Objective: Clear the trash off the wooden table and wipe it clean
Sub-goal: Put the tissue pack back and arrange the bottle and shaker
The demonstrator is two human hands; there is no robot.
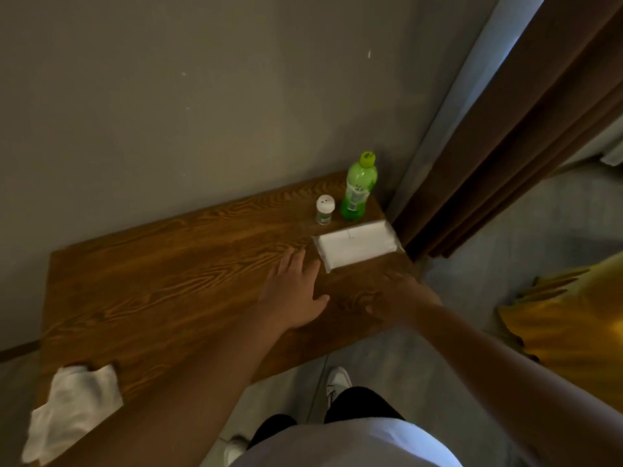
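Your left hand [292,291] lies fingers apart on the counter [161,284] by the wipes pack [357,245]; your right hand [403,294] likewise, holding nothing.

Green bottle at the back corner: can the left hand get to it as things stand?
Probably yes. The left hand lies open on the wooden table, and only the flat white pack and the small white-capped jar lie near the path to the green bottle.

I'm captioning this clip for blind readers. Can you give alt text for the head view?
Both hands, left hand and right hand, reach open over a wooden table toward a white tissue pack. Behind it stand a green bottle and a small jar; a crumpled white cloth lies at the near left corner.
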